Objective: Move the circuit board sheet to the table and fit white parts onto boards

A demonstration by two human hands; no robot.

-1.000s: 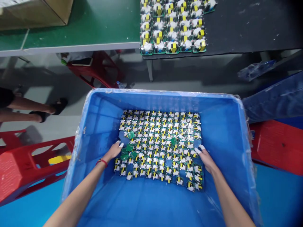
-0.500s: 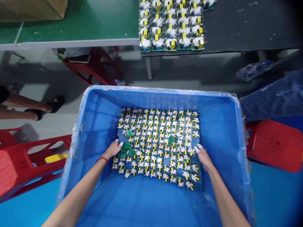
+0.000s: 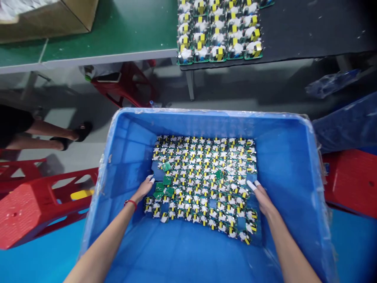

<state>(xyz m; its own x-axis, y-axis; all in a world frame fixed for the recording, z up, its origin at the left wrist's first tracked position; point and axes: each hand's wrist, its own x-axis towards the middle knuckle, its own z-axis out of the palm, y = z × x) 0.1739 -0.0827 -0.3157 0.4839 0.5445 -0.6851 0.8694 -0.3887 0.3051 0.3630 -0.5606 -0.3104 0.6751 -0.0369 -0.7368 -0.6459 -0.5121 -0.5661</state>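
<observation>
A layer of circuit boards (image 3: pixel 200 173) with white blobs and yellow parts covers the bottom of a deep blue bin (image 3: pixel 188 251). Several boards lie green side up, among them a green board (image 3: pixel 167 180) at the left and another green board (image 3: pixel 218 174) right of the middle. My left hand (image 3: pixel 144 189), with white finger covers and a red bracelet, is at the layer's left edge beside the green boards. At the right edge, my right hand (image 3: pixel 263 196), also with white finger covers, reaches over a blue gap. Both hands have fingers apart and nothing visible in them.
Rows of similar boards (image 3: pixel 218 35) stand on a black mat (image 3: pixel 297 31) beyond the bin. A cardboard box (image 3: pixel 73 17) sits on the green table (image 3: pixel 132 27). Red stools (image 3: pixel 32 208) flank the bin. A person's legs (image 3: pixel 44 135) show at left, a jeans leg (image 3: pixel 350 127) at right.
The whole view has shifted, so the bin and boards appear farther right. Against the boards, my left hand sits slightly farther left, and the fingers of my right hand look more spread.
</observation>
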